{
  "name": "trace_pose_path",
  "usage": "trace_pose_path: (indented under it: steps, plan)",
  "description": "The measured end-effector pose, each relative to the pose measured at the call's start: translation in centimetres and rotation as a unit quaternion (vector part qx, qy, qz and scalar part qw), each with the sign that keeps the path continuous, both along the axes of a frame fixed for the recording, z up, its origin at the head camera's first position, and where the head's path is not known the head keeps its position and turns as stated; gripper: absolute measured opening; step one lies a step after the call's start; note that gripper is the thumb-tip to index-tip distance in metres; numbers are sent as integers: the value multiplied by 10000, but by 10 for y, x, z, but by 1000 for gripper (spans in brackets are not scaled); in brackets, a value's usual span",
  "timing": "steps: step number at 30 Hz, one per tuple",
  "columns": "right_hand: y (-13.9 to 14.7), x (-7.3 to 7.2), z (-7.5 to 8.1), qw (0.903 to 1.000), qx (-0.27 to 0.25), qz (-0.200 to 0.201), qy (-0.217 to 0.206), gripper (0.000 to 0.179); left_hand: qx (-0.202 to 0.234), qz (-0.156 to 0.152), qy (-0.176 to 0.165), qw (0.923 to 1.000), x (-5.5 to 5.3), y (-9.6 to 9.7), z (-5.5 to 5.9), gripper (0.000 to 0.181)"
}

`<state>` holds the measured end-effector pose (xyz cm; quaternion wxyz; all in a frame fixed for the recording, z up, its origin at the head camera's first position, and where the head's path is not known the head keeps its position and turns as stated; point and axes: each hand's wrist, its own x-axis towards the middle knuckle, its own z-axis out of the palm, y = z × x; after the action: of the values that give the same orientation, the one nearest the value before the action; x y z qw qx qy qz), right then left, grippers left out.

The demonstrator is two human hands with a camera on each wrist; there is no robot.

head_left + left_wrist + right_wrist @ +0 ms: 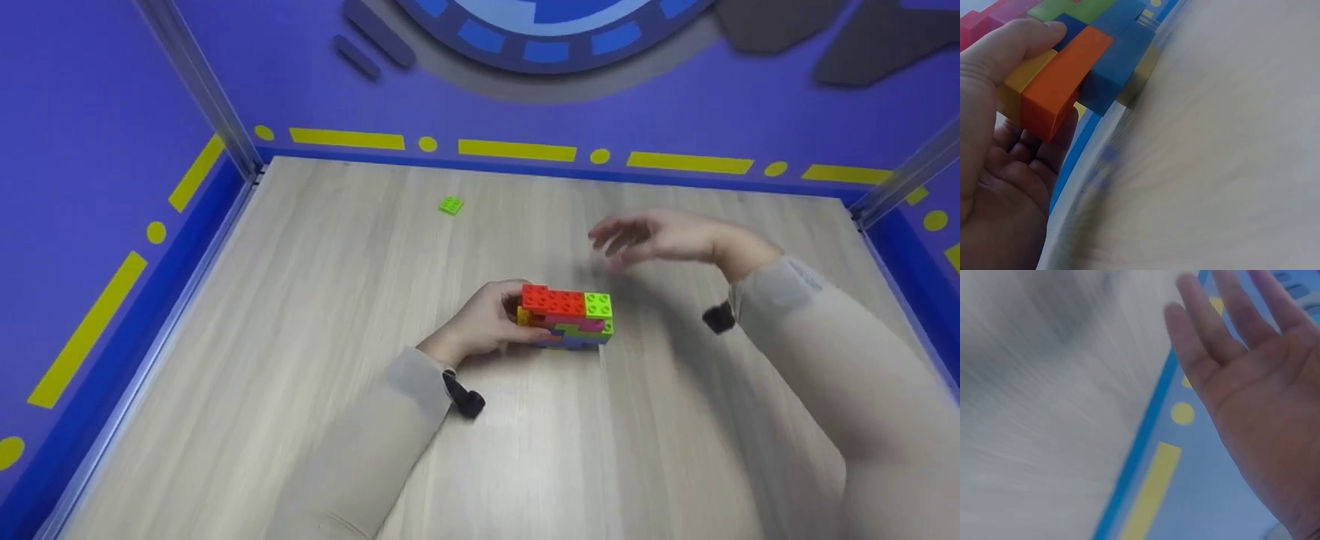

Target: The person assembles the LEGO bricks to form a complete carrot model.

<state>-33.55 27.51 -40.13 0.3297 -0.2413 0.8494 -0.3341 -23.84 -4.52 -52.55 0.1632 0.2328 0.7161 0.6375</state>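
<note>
A block of joined toy building bricks (564,304) is near the middle of the table, with red and lime bricks on top and mixed colours below. My left hand (491,319) grips its left end, thumb along the near side. In the left wrist view the thumb lies over yellow and dark blue bricks, beside an orange brick (1064,84). My right hand (664,238) is held above the table, right of and beyond the block, with fingers loosely bent and nothing in them. The right wrist view shows its bare palm (1269,394) and spread fingers.
One loose lime brick (451,205) lies toward the back of the wooden table (337,262). Blue walls (525,112) with yellow markings enclose the table at the back and sides. Metal posts (217,97) stand at the back corners.
</note>
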Motion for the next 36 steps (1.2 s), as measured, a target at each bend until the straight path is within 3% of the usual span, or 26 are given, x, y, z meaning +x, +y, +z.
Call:
trace_pose_path:
  steps: [5,10,16,22,29,36]
  plan:
    - [-31,-41,8,9942,422,-622,774,50,31,-100,-48,9999,2,-1,1,48]
    - [-67,-72,-7,9907,412,-659,1116,45,33,-155,-2,9999,5,-1,0,46]
    - [-111,-98,-31,9887,298,-217,1450,45,121,-166,78,9998,5,-2,0,45]
    - [-153,-115,-45,9852,379,288,1644,46,34,-237,163,9996,4,-3,-1,43]
    - [-199,-123,-51,9670,744,1158,2143,59,-44,-273,305,9992,3,-2,1,45]
    - [-241,-124,-57,9465,1252,1927,2265,62,-66,-225,333,9992,3,-3,1,43]
